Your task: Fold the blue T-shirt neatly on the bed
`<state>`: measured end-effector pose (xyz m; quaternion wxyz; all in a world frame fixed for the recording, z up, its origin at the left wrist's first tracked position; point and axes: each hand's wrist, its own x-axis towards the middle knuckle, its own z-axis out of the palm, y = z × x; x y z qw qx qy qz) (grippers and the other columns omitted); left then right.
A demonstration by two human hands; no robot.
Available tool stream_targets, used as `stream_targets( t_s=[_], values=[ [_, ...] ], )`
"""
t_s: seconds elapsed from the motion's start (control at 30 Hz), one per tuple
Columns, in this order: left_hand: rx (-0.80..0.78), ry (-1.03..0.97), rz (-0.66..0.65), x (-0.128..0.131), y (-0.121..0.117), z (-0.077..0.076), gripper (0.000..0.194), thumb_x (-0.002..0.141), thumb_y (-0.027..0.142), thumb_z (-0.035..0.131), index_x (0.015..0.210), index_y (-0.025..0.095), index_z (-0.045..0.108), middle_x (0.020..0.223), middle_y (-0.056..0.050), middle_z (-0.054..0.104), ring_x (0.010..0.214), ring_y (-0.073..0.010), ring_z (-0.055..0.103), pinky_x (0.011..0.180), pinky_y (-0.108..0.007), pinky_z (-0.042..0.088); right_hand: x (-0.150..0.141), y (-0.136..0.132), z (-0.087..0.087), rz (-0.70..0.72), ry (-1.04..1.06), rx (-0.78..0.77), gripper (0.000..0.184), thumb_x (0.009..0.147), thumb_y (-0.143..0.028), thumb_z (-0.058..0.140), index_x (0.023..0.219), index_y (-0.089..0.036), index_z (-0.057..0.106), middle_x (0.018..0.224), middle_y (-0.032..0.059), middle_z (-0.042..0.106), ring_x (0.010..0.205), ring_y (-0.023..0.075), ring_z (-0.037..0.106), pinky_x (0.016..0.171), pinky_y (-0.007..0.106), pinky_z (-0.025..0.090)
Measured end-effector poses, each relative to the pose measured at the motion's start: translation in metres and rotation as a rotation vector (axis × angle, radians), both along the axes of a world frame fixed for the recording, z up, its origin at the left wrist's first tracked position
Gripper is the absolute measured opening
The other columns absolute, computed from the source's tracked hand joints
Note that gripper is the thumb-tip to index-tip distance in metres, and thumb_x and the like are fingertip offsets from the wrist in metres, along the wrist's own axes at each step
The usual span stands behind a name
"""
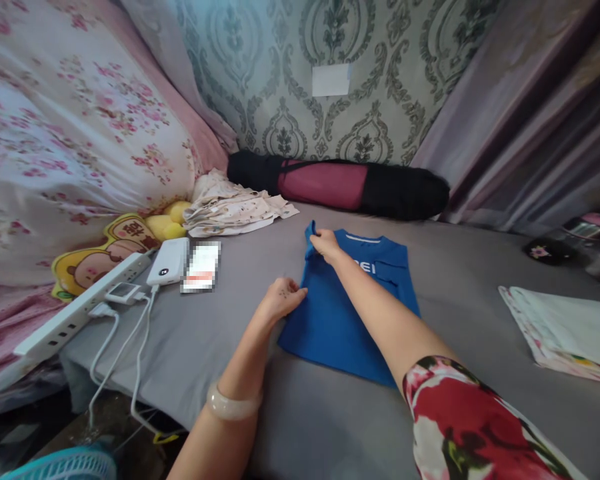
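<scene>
While the blue shirt (335, 320) lies on the gray sheet (455, 293), right hand (326, 245) pinches its raised upper-left edge; left hand (284, 298) touches the side edge, fingers curled, grip unclear. Crumpled cloth (230, 207), power bank (169, 261) off left; black-and-maroon bag (330, 187) behind.

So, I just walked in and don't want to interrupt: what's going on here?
A blue shirt is being handled on a grey sheet. The right hand pinches raised fabric at one shoulder, while the left hand is at the side edge below it. The opposite sleeve appears folded inward over the chest.
</scene>
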<state>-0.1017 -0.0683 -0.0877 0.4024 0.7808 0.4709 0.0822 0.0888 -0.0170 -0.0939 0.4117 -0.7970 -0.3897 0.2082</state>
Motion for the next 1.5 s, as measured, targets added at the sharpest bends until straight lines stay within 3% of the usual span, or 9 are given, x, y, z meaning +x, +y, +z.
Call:
stream_targets(
  t_s=[0.13, 0.33, 0.53, 0.83, 0.9, 1.13, 1.23, 1.33, 1.5],
  values=[
    [-0.054, -0.126, -0.024, 0.001, -0.009, 0.008, 0.025, 0.078, 0.040, 0.059, 0.080, 0.015, 0.060, 0.056, 0.003, 0.053, 0.053, -0.0118, 0.051, 0.048, -0.021, 0.032, 0.024, -0.022, 0.002, -0.099, 0.188, 0.156, 0.020, 0.077, -0.013, 0.048, 0.084, -0.015, 0.067, 0.065, -0.0014, 0.064, 0.056, 0.0107, 0.060, 0.053, 0.018, 0.047],
    [-0.145, -0.291, -0.090, 0.008, -0.022, 0.009, 0.027, 0.080, 0.044, 0.058, 0.082, 0.016, 0.056, 0.052, 0.007, 0.046, 0.046, -0.0077, 0.040, 0.046, -0.020, 0.028, 0.048, -0.053, -0.003, -0.211, 0.298, 0.231, 0.026, 0.076, -0.014, 0.050, 0.095, -0.016, 0.067, 0.059, -0.0033, 0.062, 0.047, 0.0100, 0.054, 0.052, 0.020, 0.047],
    [-0.148, -0.291, -0.196, 0.021, -0.034, 0.001, 0.035, 0.083, 0.050, 0.055, 0.089, 0.016, 0.058, 0.058, 0.002, 0.061, 0.049, -0.0101, 0.049, 0.048, -0.021, 0.033, 0.059, -0.081, -0.013, -0.308, 0.302, 0.218, 0.028, 0.077, -0.017, 0.052, 0.101, -0.016, 0.066, 0.069, -0.0002, 0.066, 0.054, 0.0116, 0.059, 0.056, 0.022, 0.050],
    [0.163, -0.254, -0.153, 0.025, -0.030, -0.010, 0.021, 0.089, 0.029, 0.047, 0.090, 0.016, 0.064, 0.074, -0.003, 0.067, 0.068, -0.0143, 0.060, 0.065, -0.025, 0.043, 0.070, -0.106, -0.013, -0.314, 0.366, 0.101, 0.054, 0.085, -0.018, 0.052, 0.137, -0.010, 0.043, 0.108, 0.0130, 0.067, 0.068, 0.0144, 0.066, 0.057, 0.026, 0.055],
    [0.257, -0.238, -0.172, 0.025, -0.030, -0.013, 0.018, 0.089, 0.025, 0.048, 0.090, 0.017, 0.064, 0.079, -0.004, 0.067, 0.071, -0.0148, 0.059, 0.067, -0.026, 0.043, 0.074, -0.109, -0.011, -0.294, 0.274, 0.066, 0.050, 0.085, -0.016, 0.053, 0.134, -0.012, 0.047, 0.110, 0.0124, 0.067, 0.076, 0.0160, 0.068, 0.064, 0.026, 0.056],
    [0.553, -0.210, -0.370, 0.024, -0.034, -0.018, 0.015, 0.090, 0.021, 0.050, 0.097, 0.019, 0.063, 0.100, -0.008, 0.066, 0.097, -0.0228, 0.059, 0.088, -0.036, 0.047, 0.082, -0.094, -0.003, -0.142, -0.458, -0.124, 0.032, 0.092, -0.017, 0.045, 0.117, -0.015, 0.064, 0.122, 0.0119, 0.064, 0.117, 0.0239, 0.055, 0.098, 0.032, 0.042],
    [0.571, -0.209, -0.480, 0.024, -0.035, -0.021, 0.025, 0.093, 0.029, 0.050, 0.113, 0.017, 0.059, 0.123, -0.012, 0.061, 0.116, -0.0250, 0.055, 0.100, -0.040, 0.044, 0.082, -0.079, -0.001, -0.069, -0.545, -0.223, 0.035, 0.094, -0.021, 0.041, 0.122, -0.019, 0.062, 0.126, 0.0104, 0.062, 0.120, 0.0277, 0.052, 0.097, 0.039, 0.042],
    [0.545, -0.129, -0.585, 0.023, -0.037, -0.021, 0.049, 0.094, 0.044, 0.049, 0.133, 0.015, 0.048, 0.145, -0.016, 0.045, 0.137, -0.0292, 0.038, 0.112, -0.047, 0.033, 0.084, -0.067, -0.001, -0.034, -0.569, -0.312, 0.035, 0.095, -0.024, 0.041, 0.123, -0.022, 0.062, 0.127, 0.0103, 0.062, 0.121, 0.0309, 0.050, 0.096, 0.045, 0.041],
    [0.456, 0.019, -0.642, 0.022, -0.044, -0.011, 0.072, 0.090, 0.057, 0.048, 0.145, 0.014, 0.033, 0.155, -0.019, 0.029, 0.145, -0.0311, 0.021, 0.118, -0.053, 0.019, 0.093, -0.054, -0.002, -0.012, -0.580, -0.380, 0.028, 0.090, -0.039, 0.052, 0.103, -0.024, 0.071, 0.123, 0.0097, 0.063, 0.121, 0.0329, 0.049, 0.095, 0.046, 0.038]
  ],
)
